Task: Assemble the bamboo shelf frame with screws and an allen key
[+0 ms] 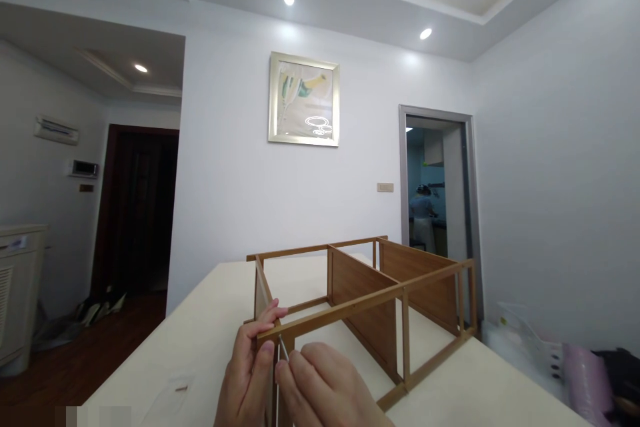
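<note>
A wooden shelf frame (345, 311) with several brown panels lies on its side on the cream table (210, 300). My left hand (245, 373) is wrapped round its near left corner, fingers over the top rail and thumb on the near face. Close beside it, my right hand (327, 383) is closed round a thin metal tool, which looks like a hex key (283, 347). The tool's tip meets the rail just below the corner. Inside my right fist, the rest of the tool is hidden.
On the table's left lies a small screw (181, 388) on a clear plastic bag (167, 400). Plastic-wrapped items and a purple package (585, 380) stand beyond the right edge. A person (423, 210) is in the room behind the doorway. A white cabinet (20, 300) stands far left.
</note>
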`<state>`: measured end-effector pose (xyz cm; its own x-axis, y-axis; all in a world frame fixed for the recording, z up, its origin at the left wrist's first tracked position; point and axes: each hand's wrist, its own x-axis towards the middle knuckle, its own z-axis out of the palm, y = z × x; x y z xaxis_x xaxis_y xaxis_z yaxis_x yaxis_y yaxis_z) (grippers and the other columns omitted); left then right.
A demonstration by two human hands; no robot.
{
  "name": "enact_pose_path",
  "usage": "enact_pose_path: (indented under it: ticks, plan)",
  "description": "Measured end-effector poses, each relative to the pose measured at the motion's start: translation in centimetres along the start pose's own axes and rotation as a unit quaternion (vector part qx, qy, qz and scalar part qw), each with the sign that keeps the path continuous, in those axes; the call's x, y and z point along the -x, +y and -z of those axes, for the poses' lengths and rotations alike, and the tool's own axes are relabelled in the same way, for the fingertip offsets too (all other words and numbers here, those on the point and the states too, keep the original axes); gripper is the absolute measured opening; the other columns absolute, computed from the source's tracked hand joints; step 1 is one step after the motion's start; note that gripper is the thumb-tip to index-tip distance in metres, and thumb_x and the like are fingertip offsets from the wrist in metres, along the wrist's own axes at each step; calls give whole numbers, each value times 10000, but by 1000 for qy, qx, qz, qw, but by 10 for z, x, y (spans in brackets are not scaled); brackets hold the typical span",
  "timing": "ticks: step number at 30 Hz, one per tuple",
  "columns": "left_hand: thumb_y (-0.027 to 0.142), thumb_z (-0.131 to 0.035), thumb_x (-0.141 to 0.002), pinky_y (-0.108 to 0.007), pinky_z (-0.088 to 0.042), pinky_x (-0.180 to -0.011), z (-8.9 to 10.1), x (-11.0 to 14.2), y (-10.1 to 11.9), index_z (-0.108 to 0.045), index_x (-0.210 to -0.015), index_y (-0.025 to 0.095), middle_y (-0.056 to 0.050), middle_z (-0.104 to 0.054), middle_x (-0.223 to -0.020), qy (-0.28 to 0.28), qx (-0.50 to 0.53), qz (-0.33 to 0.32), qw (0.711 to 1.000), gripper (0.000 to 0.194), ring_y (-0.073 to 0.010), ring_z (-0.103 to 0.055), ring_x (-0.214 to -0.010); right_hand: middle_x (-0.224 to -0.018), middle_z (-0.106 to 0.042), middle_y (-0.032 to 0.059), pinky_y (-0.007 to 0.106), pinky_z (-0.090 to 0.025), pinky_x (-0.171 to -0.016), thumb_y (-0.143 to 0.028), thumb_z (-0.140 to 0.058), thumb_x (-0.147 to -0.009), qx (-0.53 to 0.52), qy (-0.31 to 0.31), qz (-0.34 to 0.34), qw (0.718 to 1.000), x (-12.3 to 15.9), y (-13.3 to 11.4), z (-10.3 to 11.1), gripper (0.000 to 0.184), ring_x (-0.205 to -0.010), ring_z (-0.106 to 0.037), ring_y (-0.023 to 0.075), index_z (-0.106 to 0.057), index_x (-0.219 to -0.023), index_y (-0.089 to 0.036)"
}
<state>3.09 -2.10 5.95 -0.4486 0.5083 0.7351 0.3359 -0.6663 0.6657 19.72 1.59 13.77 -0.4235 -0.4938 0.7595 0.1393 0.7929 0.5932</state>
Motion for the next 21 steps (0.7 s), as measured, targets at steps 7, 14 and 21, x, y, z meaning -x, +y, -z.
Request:
enact_pose_path:
  ticks: [7,14,21]
  plan:
    - [407,-510,-956,-494,-331,-1176,-4,-2,9,-552,-1089,233,-105,-620,-1349,11,-7,-5,1000,223,-251,-447,-1394,-679,-578,88,323,-386,-502,-34,-419,-929,-65,4,-22,998,2,-4,0,250,-605,-466,174,-667,-922,-6]
    - [350,-396,-1007,-504,-303,-1174,-1,-10,16,-491,-1101,233,-100,-615,-1317,-26,-46,-40,998,177,-220,-425,-1403,-754,-594,77,325,-430,-591,-44,-385,-957,-149,-30,-56,987,3,5,-6,251,-687,-490,179,-631,-976,-92]
    - [381,-402,-1002,-492,-302,-1162,8,-18,9,-491,-1076,231,-102,-635,-1279,4,-38,-25,999,189,-226,-457,-1379,-714,-589,68,322,-437,-570,-1,-448,-897,-150,-10,-32,988,-10,-17,7,228,-652,-522,180,-634,-1006,-76]
